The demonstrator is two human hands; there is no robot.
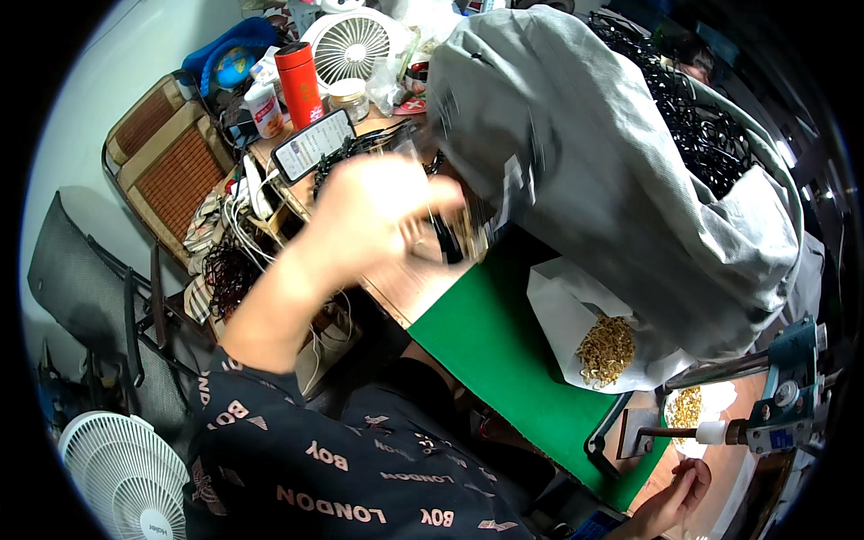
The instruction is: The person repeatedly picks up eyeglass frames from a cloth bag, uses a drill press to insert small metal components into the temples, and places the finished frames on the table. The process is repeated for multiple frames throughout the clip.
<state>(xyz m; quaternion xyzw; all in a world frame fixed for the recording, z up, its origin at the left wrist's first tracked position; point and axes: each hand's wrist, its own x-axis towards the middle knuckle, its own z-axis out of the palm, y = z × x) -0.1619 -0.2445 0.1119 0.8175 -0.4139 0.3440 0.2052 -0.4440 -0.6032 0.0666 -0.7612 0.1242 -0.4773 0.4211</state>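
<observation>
My left hand [373, 207] is raised over the left part of the table and smeared by motion. Its fingers point toward dark and brownish items in front of the grey cloth, and the blur hides whether they hold anything. Low at the right, my right hand [675, 499] has its fingers curled together beside a blue-green hand press [783, 409]. Whatever sits between those fingertips is too small to make out. Close above it, small gold-coloured metal pieces [687, 409] lie on white paper. A larger heap of gold-coloured pieces [606, 349] rests on another white sheet [551, 297].
A green mat [504, 355] covers the table's front. Grey cloth [585, 135] drapes over a bulky pile, with tangled black strands [702, 135] behind it. Farther left are a phone [313, 146], red flask [298, 85], jar [349, 99], and white fan [353, 47]. Chairs [166, 153] stand leftward.
</observation>
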